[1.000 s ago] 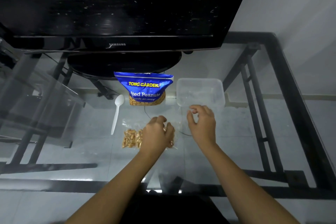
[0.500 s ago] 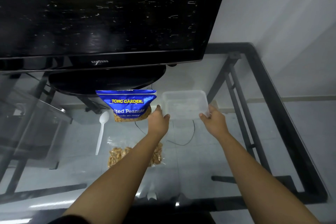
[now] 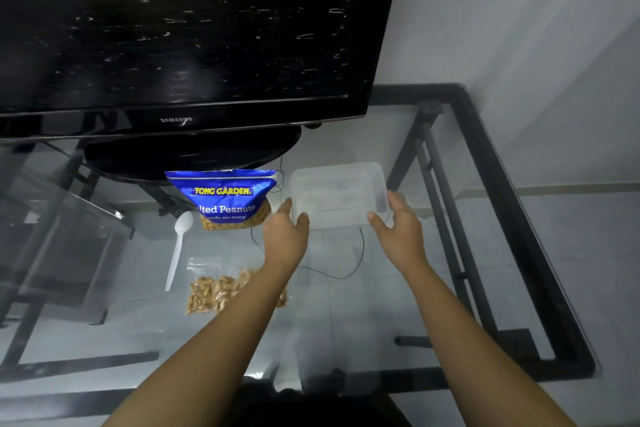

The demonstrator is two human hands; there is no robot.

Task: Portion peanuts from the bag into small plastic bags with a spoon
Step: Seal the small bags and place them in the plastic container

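Observation:
A blue Tong Garden salted peanuts bag (image 3: 225, 198) stands upright in front of the TV base. To its left a white plastic spoon (image 3: 178, 246) lies on the glass table. A small clear plastic bag with peanuts (image 3: 211, 291) lies flat nearer to me, partly hidden by my left forearm. Right of the blue bag sits a clear rectangular plastic container (image 3: 337, 198). My left hand (image 3: 285, 232) grips its left near corner and my right hand (image 3: 398, 225) grips its right near corner. The container looks empty.
A large black TV (image 3: 190, 28) on an oval base (image 3: 190, 156) fills the back of the glass table. The table's black metal frame (image 3: 512, 204) runs along the right. A thin black cable (image 3: 346, 276) shows below the container. A grey wall stands at right.
Both hands left the small peanut bag and reached forward to the clear container, taking it by its two near corners. The view tilted up toward the TV.

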